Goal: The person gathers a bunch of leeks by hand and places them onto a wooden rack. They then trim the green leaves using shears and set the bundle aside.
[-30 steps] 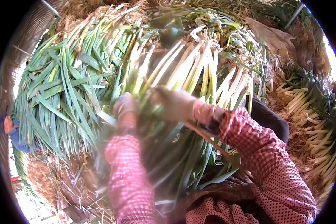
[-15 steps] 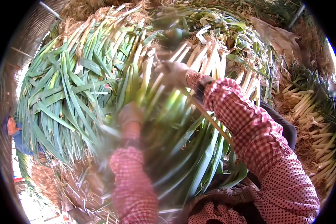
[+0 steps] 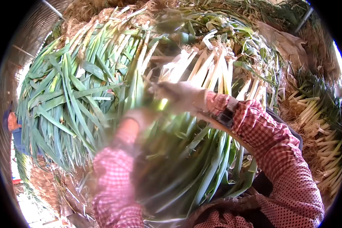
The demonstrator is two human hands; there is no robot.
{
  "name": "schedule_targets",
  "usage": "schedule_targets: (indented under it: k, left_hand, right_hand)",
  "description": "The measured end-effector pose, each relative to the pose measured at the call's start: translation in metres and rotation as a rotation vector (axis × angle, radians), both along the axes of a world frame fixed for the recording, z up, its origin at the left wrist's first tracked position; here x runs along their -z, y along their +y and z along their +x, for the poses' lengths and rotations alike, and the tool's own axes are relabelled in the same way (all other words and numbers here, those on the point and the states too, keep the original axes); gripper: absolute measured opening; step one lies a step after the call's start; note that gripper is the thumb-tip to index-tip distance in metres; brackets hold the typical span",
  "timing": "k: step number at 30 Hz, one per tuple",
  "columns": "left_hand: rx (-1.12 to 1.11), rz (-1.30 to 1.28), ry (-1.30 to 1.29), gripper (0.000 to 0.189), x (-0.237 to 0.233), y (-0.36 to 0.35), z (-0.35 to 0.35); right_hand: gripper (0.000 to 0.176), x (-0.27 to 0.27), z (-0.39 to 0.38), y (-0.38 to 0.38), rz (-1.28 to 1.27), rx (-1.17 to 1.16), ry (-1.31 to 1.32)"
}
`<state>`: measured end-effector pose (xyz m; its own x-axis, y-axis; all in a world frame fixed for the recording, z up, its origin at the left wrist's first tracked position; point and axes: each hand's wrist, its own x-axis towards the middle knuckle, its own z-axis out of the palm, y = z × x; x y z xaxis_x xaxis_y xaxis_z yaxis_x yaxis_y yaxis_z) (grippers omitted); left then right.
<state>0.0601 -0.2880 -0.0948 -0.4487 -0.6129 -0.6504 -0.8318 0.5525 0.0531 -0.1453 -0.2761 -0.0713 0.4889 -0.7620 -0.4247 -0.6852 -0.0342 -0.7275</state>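
Observation:
Long green leeks with white stems (image 3: 218, 74) lie in a bundle across the middle, their roots toward the top. My left hand (image 3: 140, 116), pale and blurred, is at the left side of this bundle; its fingers are smeared by motion. Just up and right of it, my right hand (image 3: 182, 95) is over the stems, with its fingers bent around something blurred. A thin tan stick or strap (image 3: 224, 128) runs from under this hand along the forearm. Whatever lies between the two hands is too blurred to make out.
A large pile of leeks (image 3: 60, 102) fills the left side. More leeks (image 3: 328, 152) lie in a row at the right. Brown sacking (image 3: 281, 40) is at the upper right. A person in blue (image 3: 16, 133) is partly visible at the far left edge.
My right hand has moved down over the stems, closer to my left hand. My left hand has shifted slightly right, while its forearm swung left. More white stems show above my right hand.

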Motion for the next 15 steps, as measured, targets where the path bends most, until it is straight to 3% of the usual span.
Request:
schedule_targets:
  k: [2, 4, 6, 8, 10, 12, 13, 15]
  left_hand:
    - [-0.476, -0.301, 0.121, 0.031, -0.020, -0.022, -0.009]
    - [-0.569, -0.634, 0.046, 0.035, 0.021, -0.078, 0.014]
    - [-0.659, -0.645, 0.053, 0.033, 0.038, -0.105, 0.013]
    - [-0.715, -0.635, 0.117, 0.049, 0.055, -0.119, 0.012]
    - [-0.843, -0.601, 0.161, 0.047, 0.058, -0.126, 0.012]
    - [-0.697, -0.675, 0.147, 0.038, 0.067, -0.133, 0.021]
    - [-0.665, -0.658, 0.119, 0.039, 0.069, -0.132, 0.022]
    - [-0.634, -0.546, 0.035, 0.047, 0.032, -0.112, 0.001]
  right_hand:
    - [0.062, 0.030, 0.020, -0.023, -0.160, -0.023, -0.106]
    - [0.062, 0.051, 0.039, -0.053, -0.174, 0.121, -0.101]
    - [0.072, 0.075, 0.057, -0.090, -0.210, 0.220, -0.175]
    - [0.046, 0.059, 0.048, -0.107, -0.184, 0.387, -0.060]
    - [0.050, 0.064, 0.049, -0.117, -0.190, 0.523, -0.249]
    - [0.056, 0.042, 0.033, -0.094, -0.202, 0.331, -0.175]
    - [0.060, 0.070, 0.035, -0.098, -0.090, 0.248, -0.279]
    - [0.056, 0.037, 0.018, -0.043, -0.163, 0.002, -0.140]
